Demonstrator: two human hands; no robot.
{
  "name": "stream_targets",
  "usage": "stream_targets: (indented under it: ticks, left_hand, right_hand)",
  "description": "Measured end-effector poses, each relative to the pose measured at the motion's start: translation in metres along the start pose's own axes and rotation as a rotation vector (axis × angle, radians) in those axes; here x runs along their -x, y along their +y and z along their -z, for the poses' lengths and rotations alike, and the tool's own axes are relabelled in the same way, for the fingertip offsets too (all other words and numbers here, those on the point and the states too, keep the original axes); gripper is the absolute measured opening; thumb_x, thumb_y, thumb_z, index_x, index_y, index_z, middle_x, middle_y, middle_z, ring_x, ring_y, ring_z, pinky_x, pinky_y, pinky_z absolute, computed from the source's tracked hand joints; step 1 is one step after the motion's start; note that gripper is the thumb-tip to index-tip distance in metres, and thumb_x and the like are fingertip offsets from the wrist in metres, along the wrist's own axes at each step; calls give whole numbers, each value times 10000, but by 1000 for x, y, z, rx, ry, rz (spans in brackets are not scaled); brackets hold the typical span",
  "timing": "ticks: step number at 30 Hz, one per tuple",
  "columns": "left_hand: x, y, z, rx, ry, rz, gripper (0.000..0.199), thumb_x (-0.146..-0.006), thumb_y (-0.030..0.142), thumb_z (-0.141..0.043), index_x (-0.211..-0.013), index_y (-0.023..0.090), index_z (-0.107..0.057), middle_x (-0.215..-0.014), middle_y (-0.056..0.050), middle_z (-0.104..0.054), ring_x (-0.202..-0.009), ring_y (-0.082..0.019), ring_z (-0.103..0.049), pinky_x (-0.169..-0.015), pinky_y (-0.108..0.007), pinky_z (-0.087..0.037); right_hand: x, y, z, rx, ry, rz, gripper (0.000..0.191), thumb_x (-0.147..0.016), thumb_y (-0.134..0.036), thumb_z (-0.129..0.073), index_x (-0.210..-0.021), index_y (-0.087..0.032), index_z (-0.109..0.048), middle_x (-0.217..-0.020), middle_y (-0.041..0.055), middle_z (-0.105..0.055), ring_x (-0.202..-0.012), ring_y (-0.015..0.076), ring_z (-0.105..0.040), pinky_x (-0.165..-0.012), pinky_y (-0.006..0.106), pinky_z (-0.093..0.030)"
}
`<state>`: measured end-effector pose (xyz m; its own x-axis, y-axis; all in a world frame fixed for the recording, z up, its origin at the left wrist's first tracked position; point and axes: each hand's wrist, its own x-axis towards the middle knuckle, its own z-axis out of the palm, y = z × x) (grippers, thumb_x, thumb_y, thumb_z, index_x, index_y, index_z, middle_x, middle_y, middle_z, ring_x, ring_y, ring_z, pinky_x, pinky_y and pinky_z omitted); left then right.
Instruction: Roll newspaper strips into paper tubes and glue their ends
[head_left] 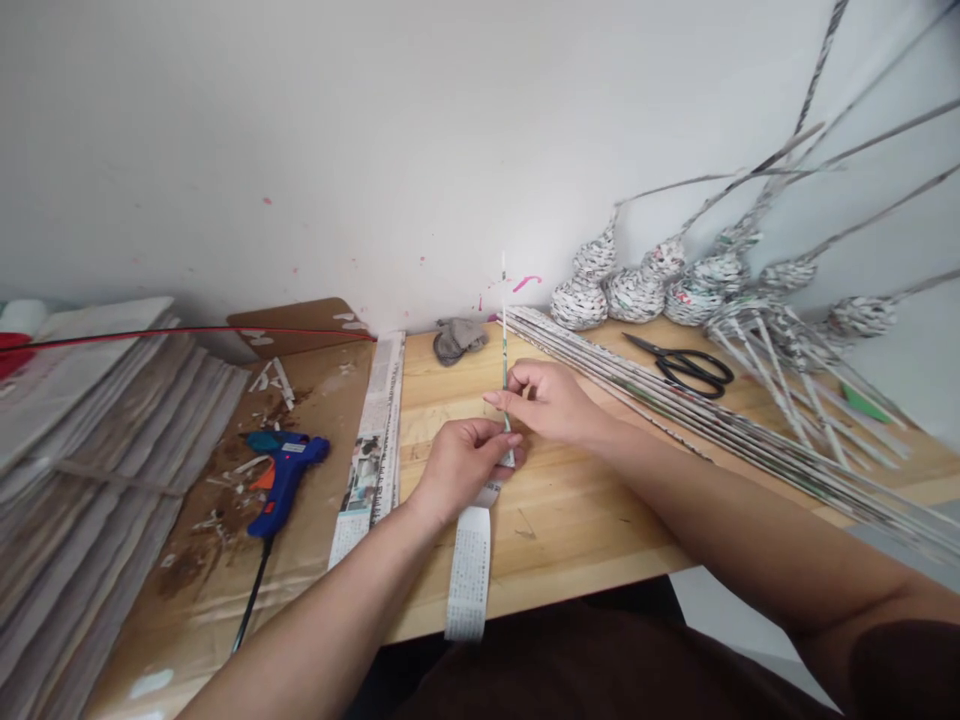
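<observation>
A newspaper strip hangs over the table's front edge, its upper part rolled into a thin upright tube. My left hand is closed on the strip where it meets the tube's lower end. Just above and to the right, my right hand pinches the tube between thumb and fingers. Left of my hands lies a stack of flat newspaper strips. Long finished paper tubes lie in a bundle on the right, running diagonally across the wooden table.
A blue glue gun rests on stained cardboard, beside stacked newspapers. Near the wall are a grey cloth, woven paper gourds with long upright tails, and black scissors. Loose tubes lie far right.
</observation>
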<state>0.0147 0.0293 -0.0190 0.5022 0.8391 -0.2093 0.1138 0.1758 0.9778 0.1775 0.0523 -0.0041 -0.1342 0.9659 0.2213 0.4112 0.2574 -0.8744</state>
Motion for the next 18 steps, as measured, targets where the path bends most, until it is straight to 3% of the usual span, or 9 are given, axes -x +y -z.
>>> stream_targets:
  ticks: [4, 8, 13, 18]
  left_hand:
    - [0, 2, 0, 45, -1, 53, 277, -766, 399, -671, -755, 124, -700, -758, -59, -681, -627, -105, -582, -626, -241, -525]
    - [1, 3, 0, 151, -28, 116, 292, -725, 407, -716, -796, 123, -705, -782, -70, -703, -685, -127, -623, -640, -248, -533]
    - [2, 3, -1, 170, -57, 133, 281, -712, 385, -737, -796, 119, -703, -769, -66, -703, -689, -122, -629, -638, -240, -531]
    - [2, 3, -1, 143, -59, 123, 274, -722, 383, -728, -781, 117, -699, -755, -62, -696, -695, -122, -629, -655, -245, -534]
  right_hand:
    - [-5, 2, 5, -247, -116, -101, 401, -835, -508, -564, -748, -133, -675, -696, 35, -613, -594, 99, -505, -499, 219, -331]
    - [-9, 7, 12, -491, -271, -206, 343, -796, -472, -631, -862, -142, -699, -674, 16, -585, -585, 88, -499, -449, 192, -291]
    - [-9, 7, 6, -501, -212, -195, 357, -753, -486, -667, -715, -133, -639, -600, -8, -543, -513, 71, -436, -426, 194, -264]
    - [-6, 5, -2, -291, -90, -47, 373, -804, -493, -609, -688, -138, -604, -626, -5, -557, -535, 79, -452, -495, 212, -340]
